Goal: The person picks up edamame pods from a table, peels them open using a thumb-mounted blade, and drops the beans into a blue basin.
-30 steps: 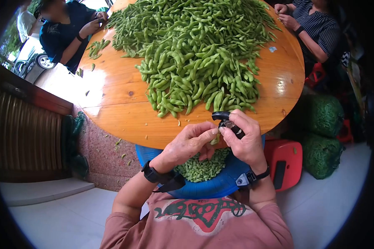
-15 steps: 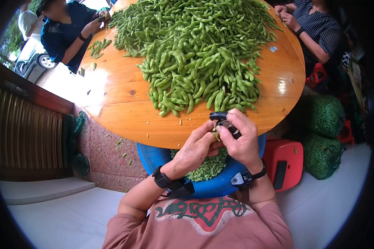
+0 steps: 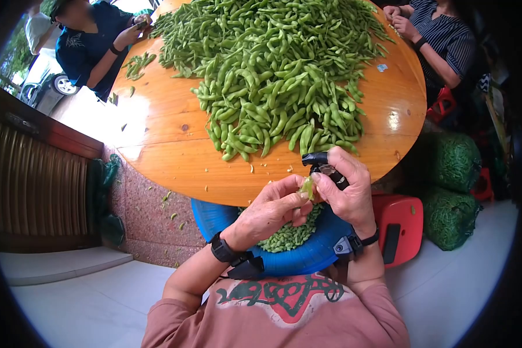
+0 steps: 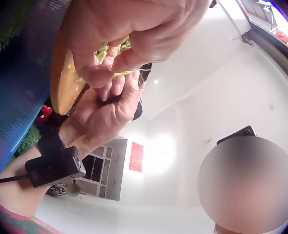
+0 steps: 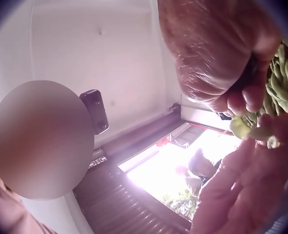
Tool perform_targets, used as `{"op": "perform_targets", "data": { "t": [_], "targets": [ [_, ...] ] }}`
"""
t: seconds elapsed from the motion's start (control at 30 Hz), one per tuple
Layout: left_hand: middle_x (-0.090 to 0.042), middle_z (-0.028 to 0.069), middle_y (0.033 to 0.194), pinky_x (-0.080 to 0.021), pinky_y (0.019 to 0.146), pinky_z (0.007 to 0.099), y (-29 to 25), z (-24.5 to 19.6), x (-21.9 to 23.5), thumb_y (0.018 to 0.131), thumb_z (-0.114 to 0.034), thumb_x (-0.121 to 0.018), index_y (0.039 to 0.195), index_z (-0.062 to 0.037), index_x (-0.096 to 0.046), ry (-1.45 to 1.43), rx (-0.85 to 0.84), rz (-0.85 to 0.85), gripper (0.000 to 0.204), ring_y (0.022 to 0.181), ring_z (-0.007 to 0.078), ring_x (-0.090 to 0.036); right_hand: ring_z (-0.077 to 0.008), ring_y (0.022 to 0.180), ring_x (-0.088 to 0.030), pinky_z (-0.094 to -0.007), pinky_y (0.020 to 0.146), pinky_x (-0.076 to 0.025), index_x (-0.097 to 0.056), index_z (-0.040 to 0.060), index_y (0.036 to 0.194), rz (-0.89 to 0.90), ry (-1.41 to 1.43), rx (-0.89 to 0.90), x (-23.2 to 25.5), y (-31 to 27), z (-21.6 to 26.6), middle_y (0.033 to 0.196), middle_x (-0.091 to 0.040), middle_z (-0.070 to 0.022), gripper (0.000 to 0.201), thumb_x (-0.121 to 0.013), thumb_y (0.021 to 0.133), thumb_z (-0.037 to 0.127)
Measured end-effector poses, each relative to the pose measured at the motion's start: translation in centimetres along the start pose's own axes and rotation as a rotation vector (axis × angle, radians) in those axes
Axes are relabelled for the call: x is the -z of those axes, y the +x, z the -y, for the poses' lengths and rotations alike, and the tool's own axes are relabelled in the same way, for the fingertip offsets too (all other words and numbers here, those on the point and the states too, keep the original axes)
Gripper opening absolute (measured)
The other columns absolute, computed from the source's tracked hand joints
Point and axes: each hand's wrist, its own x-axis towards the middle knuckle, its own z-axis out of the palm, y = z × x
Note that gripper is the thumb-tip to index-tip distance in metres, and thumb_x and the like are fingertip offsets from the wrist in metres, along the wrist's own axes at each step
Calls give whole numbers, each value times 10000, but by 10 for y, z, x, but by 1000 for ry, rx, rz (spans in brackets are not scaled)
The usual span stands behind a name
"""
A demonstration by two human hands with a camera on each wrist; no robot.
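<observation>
In the head view the left hand [image 3: 267, 213] pinches a split, pale green pod [image 3: 308, 188] between thumb and fingers, above the blue basin [image 3: 211, 217]. Close on its right, the right hand [image 3: 349, 187] has its fingers curled round a black object [image 3: 335, 176]; a black sleeve-like piece [image 3: 315, 158] sits at the index fingertip. Shelled green beans [image 3: 287, 236] lie in the basin beneath the hands. From the left wrist, a thin strand of pod [image 4: 122, 73] shows at the left fingertips. The right wrist view has the pod [image 5: 239, 126] between the two hands.
A big heap of green pods [image 3: 272, 75] covers much of the round wooden table [image 3: 162, 168]. Two people sit at its far left and far right. A red stool [image 3: 409, 223] and green net sacks [image 3: 449, 223] stand on the right.
Both hands were close together at the pod half a second ago; the right hand has drawn slightly right and up, and the pod now shows split in the left fingers.
</observation>
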Motion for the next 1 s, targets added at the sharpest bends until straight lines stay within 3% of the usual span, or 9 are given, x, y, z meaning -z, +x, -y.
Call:
{"op": "perform_targets", "data": {
  "t": [0.23, 0.3, 0.37, 0.6, 0.67, 0.8, 0.9, 0.97, 1.0],
  "targets": [
    [-589, 2, 970, -393, 624, 218, 3, 4, 1, 978, -84, -573, 1164, -95, -568, 18, -64, 33, 186, 770, 82, -508, -130, 671, -608, -273, 596, -481, -672, -18, 1064, -26, 17, -31, -2, -1, 2, 808, -561, -59, 248, -641, 821, -57],
    [-567, -9, 938, -380, 623, 215, 5, 2, -3, 980, -93, -569, 1161, -97, -558, 53, -78, 30, 181, 765, 76, -493, -137, 696, -597, -275, 611, -472, -679, -9, 1068, -5, 115, -141, -6, -5, 0, 809, -566, -57, 254, -646, 819, -45],
    [-461, -14, 796, -324, 565, 212, 6, -4, -15, 964, -60, -516, 1036, -89, -475, 82, -89, -89, 88, 664, 62, -388, -138, 706, -587, -275, 618, -467, -682, -7, 1071, 5, 117, -152, -7, -7, -4, 811, -568, -55, 257, -650, 819, -37],
    [-447, -31, 780, -287, 550, 214, 6, 4, -5, 990, -76, -459, 1019, -98, -512, 49, -111, -43, 64, 646, 54, -342, -124, 705, -558, -261, 609, -447, -688, -7, 1073, 0, 232, -284, -5, -9, 0, 818, -565, -41, 250, -646, 827, -19],
    [-540, 1, 882, -379, 626, 219, 6, 7, 2, 1001, -133, -529, 1147, -86, -559, 9, -104, -17, 156, 762, 82, -462, -103, 671, -546, -245, 576, -435, -679, -11, 1082, -6, 273, -284, -7, -8, 4, 800, -562, -30, 243, -638, 843, -18],
    [-572, 14, 913, -412, 647, 219, 4, 3, -7, 1008, -132, -521, 1126, -82, -574, 31, -97, 4, 139, 799, 95, -503, -40, 561, -493, -196, 482, -386, -643, -29, 1116, -69, 576, -395, -1, -8, 2, 732, -550, 5, 229, -617, 889, -9],
    [-616, 23, 986, -476, 705, 254, -7, 0, 0, 1009, -138, -525, 1108, -72, -605, 20, -9, -27, 143, 854, 125, -564, -25, 517, -459, -192, 452, -362, -624, -35, 1129, -173, 559, -418, 10, -12, 3, 680, -538, 15, 231, -613, 901, 1],
    [-670, 50, 1028, -522, 828, 306, -14, -8, 7, 995, -121, -542, 1104, -43, -635, 531, 38, 288, 163, 935, 149, -633, -30, 505, -452, -202, 437, -345, -633, -34, 1116, -256, 546, -434, 26, -14, 12, 671, -534, 15, 232, -620, 888, 8],
    [-670, 50, 1028, -522, 828, 306, -17, -13, 9, 995, -121, -542, 1104, -43, -635, 534, 38, 290, 163, 935, 149, -633, -36, 499, -446, -202, 434, -323, -632, -43, 1112, -258, 481, -438, 41, -20, 14, 681, -538, 13, 249, -619, 871, 22]
  ]
}}
